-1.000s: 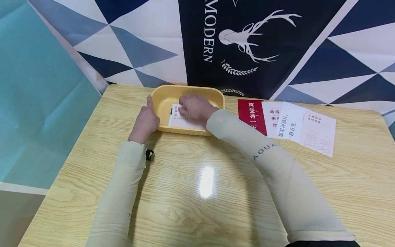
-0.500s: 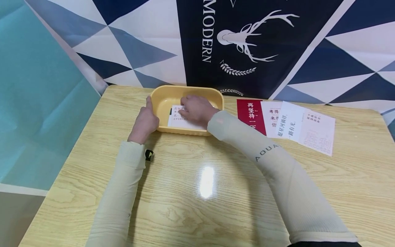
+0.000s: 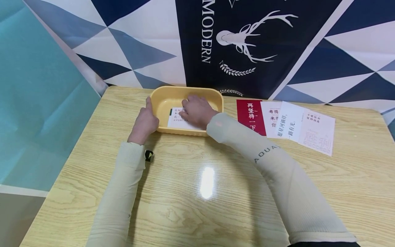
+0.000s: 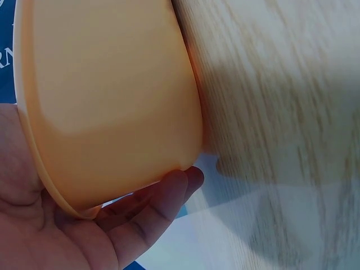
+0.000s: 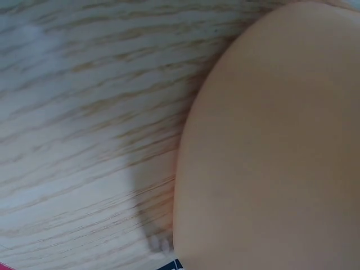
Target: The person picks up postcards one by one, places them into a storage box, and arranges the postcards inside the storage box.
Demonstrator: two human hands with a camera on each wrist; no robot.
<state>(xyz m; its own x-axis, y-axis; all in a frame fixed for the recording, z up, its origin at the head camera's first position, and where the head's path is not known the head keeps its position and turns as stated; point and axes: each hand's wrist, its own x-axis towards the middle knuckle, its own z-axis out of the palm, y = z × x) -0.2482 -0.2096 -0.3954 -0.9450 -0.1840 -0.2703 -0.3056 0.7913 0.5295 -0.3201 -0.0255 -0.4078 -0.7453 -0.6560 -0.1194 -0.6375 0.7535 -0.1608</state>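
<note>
Left hand point(image 3: 145, 120) gripping yellow tub point(image 3: 160, 106), white card point(image 3: 175, 120) inside under right hand point(image 3: 198, 110)

The left hand point(image 3: 143, 120) holds the tub point(image 3: 185, 131) at its left end, fingers against the outside. Right of that grip, the right hand point(image 3: 197, 111) is inside the tub, over the right part of a loose card point(image 3: 174, 120), whose uncovered part lies between the hands. The tub stands on the table point(image 3: 172, 212), near its back edge, with the wall sheet point(image 3: 139, 34) behind. Farther right of the grip, past the tub, four cards lie in a row: the first card point(image 3: 250, 118) nearest the tub, then the second card point(image 3: 267, 127), the third card point(image 3: 288, 120) partly over the second, and the fourth card point(image 3: 318, 132) farthest right. Left of the grip, beyond the table's side edge, is a side sheet point(image 3: 40, 103)
</note>
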